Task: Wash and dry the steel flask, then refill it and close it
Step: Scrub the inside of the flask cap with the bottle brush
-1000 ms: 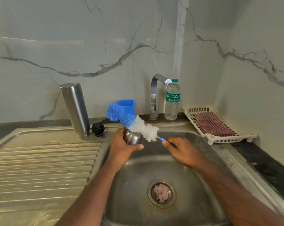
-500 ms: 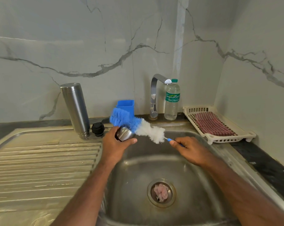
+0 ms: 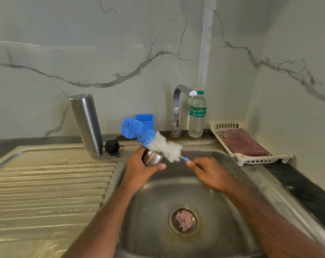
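Note:
My left hand grips a small steel cup-shaped cap over the sink basin. My right hand holds the thin blue handle of a blue-and-white bottle brush, whose bristles lie across the top of the cap. The tall steel flask stands upside down on the drainboard at the back. Its black stopper sits right beside it.
A tap rises behind the basin with a plastic water bottle next to it. A blue cup stands at the wall. A white tray holds a checked cloth at right. The drain holds pink scraps.
The brush has slid back and forth across the cap, and both hands shifted slightly left then right. The flask and stopper have stayed put.

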`<state>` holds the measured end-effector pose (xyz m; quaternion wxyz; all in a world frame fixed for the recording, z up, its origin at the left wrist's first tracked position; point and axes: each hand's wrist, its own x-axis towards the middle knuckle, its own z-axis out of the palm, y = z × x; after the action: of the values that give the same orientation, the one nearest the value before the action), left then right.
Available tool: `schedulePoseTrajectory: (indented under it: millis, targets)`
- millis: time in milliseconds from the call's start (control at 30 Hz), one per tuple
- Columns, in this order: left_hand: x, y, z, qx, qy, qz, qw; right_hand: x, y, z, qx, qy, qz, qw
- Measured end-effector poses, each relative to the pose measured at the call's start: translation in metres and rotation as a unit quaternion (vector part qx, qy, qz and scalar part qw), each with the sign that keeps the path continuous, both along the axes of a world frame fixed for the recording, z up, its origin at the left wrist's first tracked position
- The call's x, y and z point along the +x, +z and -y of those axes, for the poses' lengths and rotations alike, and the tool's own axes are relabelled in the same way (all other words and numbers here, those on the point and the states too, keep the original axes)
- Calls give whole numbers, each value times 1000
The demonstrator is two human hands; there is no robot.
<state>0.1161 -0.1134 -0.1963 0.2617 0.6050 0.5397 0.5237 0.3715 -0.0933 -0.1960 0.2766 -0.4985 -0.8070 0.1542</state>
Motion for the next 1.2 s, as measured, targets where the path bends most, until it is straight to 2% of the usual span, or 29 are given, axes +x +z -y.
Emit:
schedulePoseTrajectory:
  millis: [133,267,400,500,600,767,867,933,1033,1200]
  targets:
    - [-3,1,-2,2,-1,42,999,12,5,1,-3,0,0,1000]
    - [-2,5,1,-20,-29,172,984,20,6,-1,-1,-40,11,999]
    - [0,7,2,-82,-58,332,938,12,2,-2,-6,-15,-31,999]
    - [-12,9,0,-102,-73,447,886,16,0,-4,-23,-9,-33,999]
    - [-13,11,2,-117,-107,495,854,11,0,-3,-25,-13,-35,999]
    - [-10,24,8,-101,-112,445,883,9,5,6,-6,-47,-16,999]
    - [-15,26,14,-63,-30,339,938,6,5,17,4,-63,10,998]
    - [-20,30,21,-37,34,276,960,0,8,24,10,-68,26,997]
    - [-38,38,35,-8,81,220,972,-11,15,30,15,-68,43,997]
    - [-101,37,48,-11,175,69,982,-35,30,32,22,-78,66,995]
